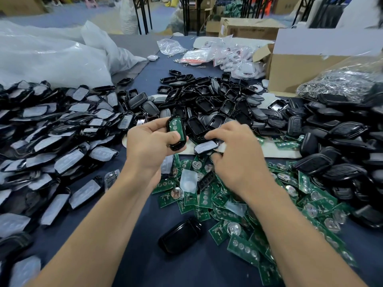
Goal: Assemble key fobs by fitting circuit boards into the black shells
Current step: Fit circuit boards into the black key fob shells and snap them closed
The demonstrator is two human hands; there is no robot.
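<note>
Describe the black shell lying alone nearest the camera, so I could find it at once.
Start at the dark blue table, then find the heap of green circuit boards on its near right. Just left of that heap, between the person's forearms, lies the black shell. Unlike the piled shells, it lies by itself, glossy back up.

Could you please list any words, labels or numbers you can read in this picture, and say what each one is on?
No text is readable.
On the cardboard box: a dark printed strip, too blurred.
On the circuit boards: tiny markings, too small.
</note>
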